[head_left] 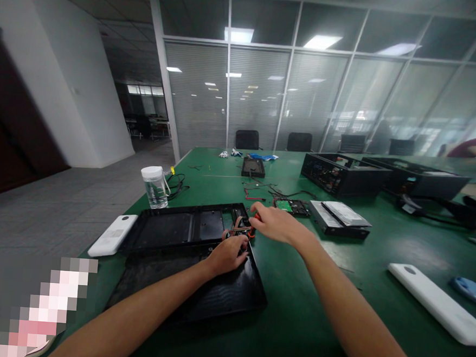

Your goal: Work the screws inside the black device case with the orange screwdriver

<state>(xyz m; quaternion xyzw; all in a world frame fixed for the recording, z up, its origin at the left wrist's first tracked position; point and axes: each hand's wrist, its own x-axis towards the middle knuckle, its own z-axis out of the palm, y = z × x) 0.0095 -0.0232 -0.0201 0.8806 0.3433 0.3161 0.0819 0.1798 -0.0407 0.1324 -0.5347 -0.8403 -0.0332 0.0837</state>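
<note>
A black open case (169, 231) lies on the green table (303, 292), with a second black panel (222, 291) overlapping its near side. A bundle of red, black and orange wires (238, 228) sits at the case's right end. My left hand (227, 255) rests curled on the case beside the wires, fingers closed around them. My right hand (271, 222) reaches in from the right and pinches a small red piece at the wire bundle's end.
A white flat cover (111, 235) lies left of the case, a clear jar with a white lid (155, 186) behind it. A green circuit board (291, 206), a drive unit (339, 218), open black chassis (344, 175), another white cover (441, 309) and cables lie to the right.
</note>
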